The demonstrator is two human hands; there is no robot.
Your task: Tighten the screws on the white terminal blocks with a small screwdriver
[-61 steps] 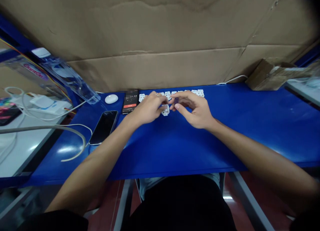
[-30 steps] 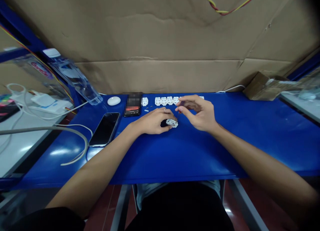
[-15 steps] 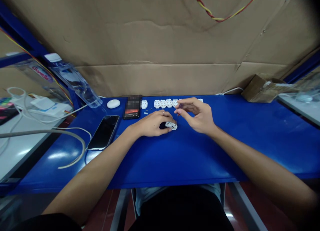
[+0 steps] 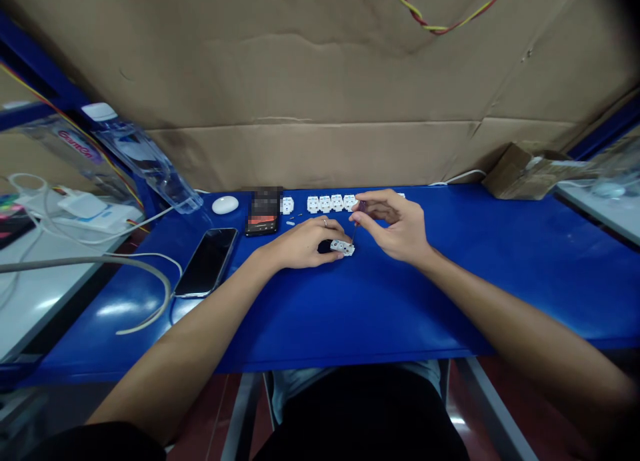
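Between the thumb and fingers of my left hand is a small white plastic part with dark holes, held just over the blue table. My right hand pinches a small screwdriver with a dark purple handle. Its thin shaft points down, and the tip meets the right end of the white part. Behind my hands stands a row of several similar white parts, partly covered by my right hand. Tiny screw-like pieces lie left of the row.
Left of my hands lie a black phone, a second phone with its screen lit, and a white oval mouse. A water bottle leans at the back left. A grey cable crosses the left edge. A cardboard box sits back right.
The screwdriver tip has come down onto the white part, and its shaft stands more upright. My left hand keeps its hold. The whole view has shifted slightly.
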